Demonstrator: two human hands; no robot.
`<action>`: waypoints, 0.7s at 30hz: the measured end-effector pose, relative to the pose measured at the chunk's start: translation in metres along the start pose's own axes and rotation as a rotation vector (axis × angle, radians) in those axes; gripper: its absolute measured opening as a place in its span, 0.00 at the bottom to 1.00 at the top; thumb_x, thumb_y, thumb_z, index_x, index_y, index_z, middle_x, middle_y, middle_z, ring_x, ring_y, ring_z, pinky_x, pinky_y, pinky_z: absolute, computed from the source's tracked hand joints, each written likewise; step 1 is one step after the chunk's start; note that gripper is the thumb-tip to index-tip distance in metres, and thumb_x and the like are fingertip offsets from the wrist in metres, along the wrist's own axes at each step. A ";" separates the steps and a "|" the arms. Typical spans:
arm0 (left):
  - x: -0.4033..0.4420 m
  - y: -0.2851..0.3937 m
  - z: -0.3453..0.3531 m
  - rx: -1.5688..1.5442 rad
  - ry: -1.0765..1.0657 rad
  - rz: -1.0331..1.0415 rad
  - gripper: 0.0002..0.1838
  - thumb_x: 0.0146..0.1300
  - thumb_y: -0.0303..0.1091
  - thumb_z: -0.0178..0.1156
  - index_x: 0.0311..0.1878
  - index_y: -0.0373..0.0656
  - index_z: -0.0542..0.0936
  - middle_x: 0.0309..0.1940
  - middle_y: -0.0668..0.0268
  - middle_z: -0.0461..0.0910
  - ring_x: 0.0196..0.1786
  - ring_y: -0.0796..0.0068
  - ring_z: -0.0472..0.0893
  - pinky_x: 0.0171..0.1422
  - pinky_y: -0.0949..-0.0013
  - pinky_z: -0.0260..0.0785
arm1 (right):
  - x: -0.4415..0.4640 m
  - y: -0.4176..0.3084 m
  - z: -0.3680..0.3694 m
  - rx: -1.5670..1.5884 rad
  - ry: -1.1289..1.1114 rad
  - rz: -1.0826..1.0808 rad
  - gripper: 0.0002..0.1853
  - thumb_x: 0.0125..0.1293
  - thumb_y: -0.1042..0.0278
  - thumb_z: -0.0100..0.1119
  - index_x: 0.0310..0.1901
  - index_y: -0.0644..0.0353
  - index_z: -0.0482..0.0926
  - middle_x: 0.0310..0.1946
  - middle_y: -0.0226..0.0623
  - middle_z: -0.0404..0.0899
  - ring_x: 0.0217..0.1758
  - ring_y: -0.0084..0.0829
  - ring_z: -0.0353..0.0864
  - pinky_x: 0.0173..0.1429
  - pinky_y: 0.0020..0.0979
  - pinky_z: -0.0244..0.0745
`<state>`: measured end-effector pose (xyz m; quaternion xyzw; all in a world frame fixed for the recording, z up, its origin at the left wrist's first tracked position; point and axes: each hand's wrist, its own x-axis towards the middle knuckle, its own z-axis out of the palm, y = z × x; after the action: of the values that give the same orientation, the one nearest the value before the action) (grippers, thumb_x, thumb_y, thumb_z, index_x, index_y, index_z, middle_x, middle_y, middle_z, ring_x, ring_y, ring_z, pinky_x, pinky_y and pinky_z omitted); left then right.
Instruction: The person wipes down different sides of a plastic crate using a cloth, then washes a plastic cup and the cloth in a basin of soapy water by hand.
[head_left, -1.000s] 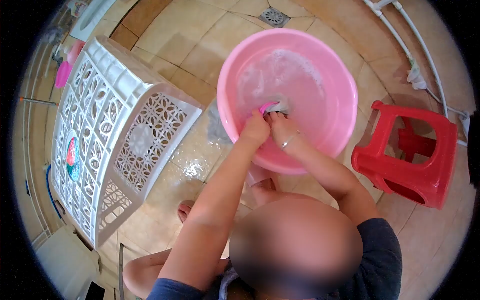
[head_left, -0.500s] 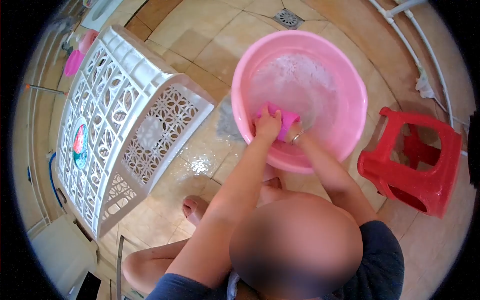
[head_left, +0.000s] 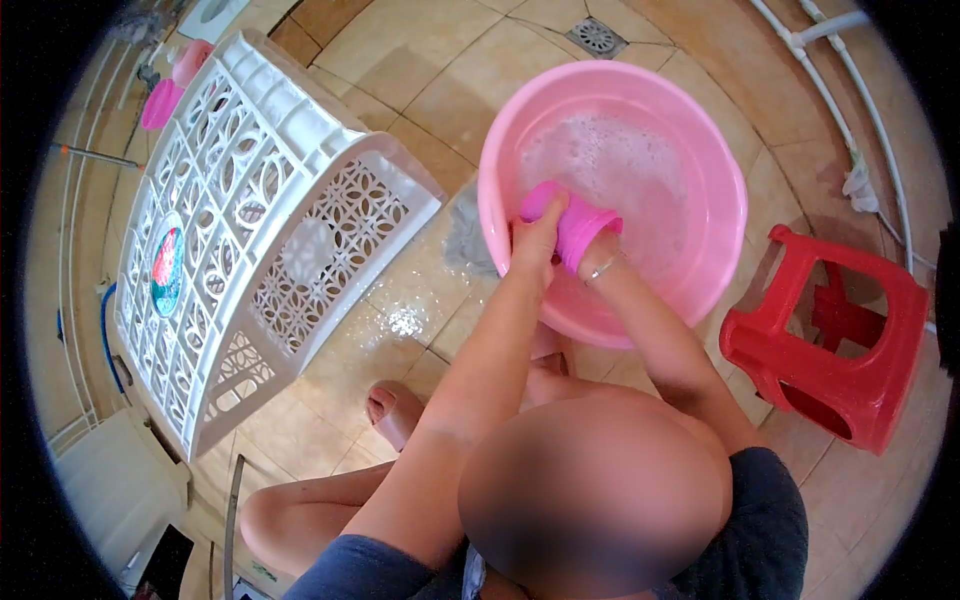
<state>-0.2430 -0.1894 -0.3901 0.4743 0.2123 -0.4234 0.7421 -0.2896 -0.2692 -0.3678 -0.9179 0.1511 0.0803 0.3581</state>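
Note:
A magenta cup-shaped piece (head_left: pixel 582 232), ribbed near its mouth, lies tilted over the soapy water (head_left: pixel 635 165) in a pink basin (head_left: pixel 732 200). My left hand (head_left: pixel 537 234) is closed around its outside, by the basin's left wall. From the other side my right hand (head_left: pixel 599 249) reaches into its mouth, with a bracelet (head_left: pixel 604 267) at the wrist. The fingers of the right hand are hidden inside.
A white openwork plastic basket (head_left: pixel 330 240) lies on its side at left. The red stool (head_left: pixel 830 340) stands at right. Near the far wall are a floor drain (head_left: pixel 597 38) and white pipes (head_left: pixel 840 110). Grey cloth (head_left: pixel 468 235) lies against the basin on wet tiles.
The magenta piece has turned and come up higher, showing more of its ribbed side and mouth. My right hand now reaches into its mouth. The whole view has shifted slightly.

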 end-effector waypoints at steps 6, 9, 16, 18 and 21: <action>-0.004 -0.005 0.006 0.106 0.119 0.071 0.36 0.49 0.39 0.67 0.58 0.41 0.61 0.49 0.56 0.72 0.49 0.61 0.74 0.52 0.57 0.71 | 0.001 0.035 0.039 0.277 -0.028 0.044 0.22 0.66 0.58 0.39 0.58 0.59 0.64 0.57 0.43 0.67 0.61 0.38 0.65 0.61 0.34 0.62; -0.006 -0.005 0.001 0.087 0.058 0.108 0.40 0.45 0.39 0.69 0.59 0.40 0.58 0.50 0.56 0.69 0.50 0.63 0.73 0.51 0.62 0.70 | 0.004 0.019 0.045 1.083 0.090 0.228 0.21 0.67 0.58 0.38 0.58 0.58 0.64 0.55 0.41 0.69 0.59 0.35 0.66 0.60 0.33 0.63; -0.016 0.014 0.007 -0.022 -0.024 0.057 0.38 0.49 0.35 0.67 0.61 0.40 0.58 0.51 0.55 0.70 0.51 0.61 0.73 0.52 0.61 0.71 | -0.004 0.034 0.070 1.731 0.159 0.027 0.24 0.65 0.53 0.41 0.56 0.60 0.66 0.50 0.38 0.71 0.50 0.32 0.70 0.55 0.32 0.65; -0.012 0.013 0.005 -0.056 -0.018 0.085 0.37 0.49 0.34 0.67 0.60 0.40 0.59 0.51 0.55 0.70 0.51 0.61 0.73 0.52 0.61 0.71 | -0.021 0.046 0.070 1.525 0.133 0.156 0.24 0.63 0.51 0.43 0.53 0.61 0.69 0.47 0.37 0.74 0.47 0.32 0.72 0.53 0.33 0.67; -0.005 0.009 0.004 -0.004 -0.028 0.119 0.37 0.49 0.34 0.67 0.60 0.39 0.59 0.51 0.56 0.70 0.51 0.63 0.73 0.51 0.62 0.71 | -0.041 0.047 0.046 0.849 -0.046 0.269 0.24 0.61 0.51 0.46 0.50 0.61 0.72 0.44 0.39 0.77 0.45 0.34 0.75 0.50 0.33 0.68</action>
<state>-0.2391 -0.1890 -0.3801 0.4788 0.1742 -0.3845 0.7698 -0.3463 -0.2621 -0.4205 -0.6595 0.2807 0.0773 0.6930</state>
